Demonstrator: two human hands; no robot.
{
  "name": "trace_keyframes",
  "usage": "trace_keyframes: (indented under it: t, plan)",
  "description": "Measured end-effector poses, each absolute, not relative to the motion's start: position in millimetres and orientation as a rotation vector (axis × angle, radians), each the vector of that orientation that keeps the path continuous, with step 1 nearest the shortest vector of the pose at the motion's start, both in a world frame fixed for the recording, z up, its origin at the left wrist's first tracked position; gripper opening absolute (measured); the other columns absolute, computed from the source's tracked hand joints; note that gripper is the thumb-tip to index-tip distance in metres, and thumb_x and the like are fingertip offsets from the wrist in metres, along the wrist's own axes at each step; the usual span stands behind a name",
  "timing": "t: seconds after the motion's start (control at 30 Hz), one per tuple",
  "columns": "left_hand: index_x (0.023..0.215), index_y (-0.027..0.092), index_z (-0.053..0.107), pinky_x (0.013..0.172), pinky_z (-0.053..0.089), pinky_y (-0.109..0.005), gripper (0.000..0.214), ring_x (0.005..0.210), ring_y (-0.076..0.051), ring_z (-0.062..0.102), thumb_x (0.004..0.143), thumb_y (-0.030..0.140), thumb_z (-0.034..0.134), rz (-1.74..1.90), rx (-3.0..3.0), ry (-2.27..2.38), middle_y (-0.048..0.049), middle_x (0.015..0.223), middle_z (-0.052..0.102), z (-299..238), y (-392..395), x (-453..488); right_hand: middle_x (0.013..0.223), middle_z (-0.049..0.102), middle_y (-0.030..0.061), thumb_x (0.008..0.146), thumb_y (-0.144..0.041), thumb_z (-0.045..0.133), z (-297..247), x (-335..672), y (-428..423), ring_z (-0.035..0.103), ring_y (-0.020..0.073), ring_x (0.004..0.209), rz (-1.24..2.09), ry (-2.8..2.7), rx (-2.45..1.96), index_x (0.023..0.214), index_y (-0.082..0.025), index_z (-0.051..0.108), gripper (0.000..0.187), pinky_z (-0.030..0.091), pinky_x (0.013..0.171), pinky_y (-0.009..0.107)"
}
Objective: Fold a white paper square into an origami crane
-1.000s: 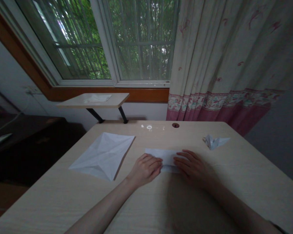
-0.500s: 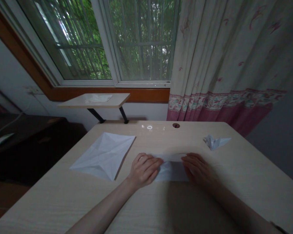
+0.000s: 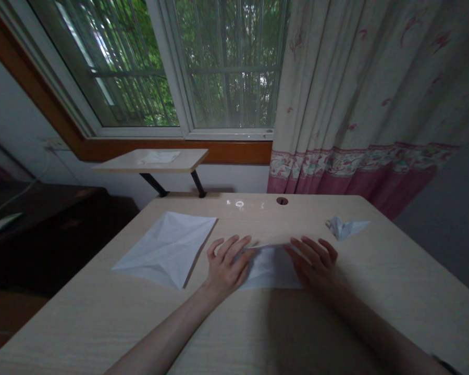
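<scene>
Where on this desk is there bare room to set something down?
Bare pale wood desk lies right of the right hand, below the small white paper crane. A free strip runs along the far edge, between the creased white paper sheet and the crane. The centre is crowded: the left hand and right hand spread on the folded white paper.

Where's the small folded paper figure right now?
In the head view, the small folded paper figure sits on the right side of the desk, near its far edge, beyond and to the right of the right hand, not touching it.
</scene>
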State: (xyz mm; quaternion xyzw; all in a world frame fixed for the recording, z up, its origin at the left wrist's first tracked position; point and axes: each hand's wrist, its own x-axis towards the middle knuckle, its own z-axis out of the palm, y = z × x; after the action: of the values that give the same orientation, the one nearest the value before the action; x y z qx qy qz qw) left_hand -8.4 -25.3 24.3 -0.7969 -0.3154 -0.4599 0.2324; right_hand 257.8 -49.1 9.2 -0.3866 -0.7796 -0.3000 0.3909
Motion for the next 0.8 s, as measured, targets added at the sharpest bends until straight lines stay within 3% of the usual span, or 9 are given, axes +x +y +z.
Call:
trace_keyframes:
  t: [0.33, 0.53, 0.8]
  plan:
    - [0.128, 0.024, 0.059, 0.115, 0.023, -0.054, 0.039, 0.135, -0.031, 0.04, 0.089, 0.023, 0.058, -1.122, -2.29, -1.084, -0.013, 0.147, 0.046, 18.4, -21.0, -4.2, 0.152, 0.044, 0.0069, 0.096, -0.033, 0.054, 1.2, 251.6, -42.0, 0.028, 0.0326, 0.142, -0.63, -2.093, -1.195, 0.155, -0.033, 0.024, 0.066, 0.017, 0.115, 0.058]
    - [0.136, 0.022, 0.052, 0.117, 0.019, -0.059, 0.048, 0.144, -0.036, 0.027, 0.088, 0.023, 0.058, -1.043, -2.384, -1.143, -0.0157, 0.156, 0.03, 15.3, -17.1, -4.3, 0.155, 0.039, 0.0109, 0.097, -0.038, 0.053, -2.4, 252.4, -37.9, 0.023, 0.0345, 0.145, -0.612, -2.144, -1.264, 0.153, -0.03, 0.032, 0.06, 0.017, 0.115, 0.06]
    - [0.138, 0.021, 0.048, 0.116, 0.018, -0.065, 0.049, 0.147, -0.037, 0.02, 0.09, 0.024, 0.058, -0.839, -2.532, -1.206, -0.0169, 0.157, 0.029, 11.2, -13.0, -5.5, 0.157, 0.036, 0.0132, 0.096, -0.035, 0.051, -8.2, 257.7, -33.2, 0.025, 0.035, 0.146, -0.571, -2.232, -1.352, 0.146, -0.022, 0.041, 0.052, 0.018, 0.116, 0.061]
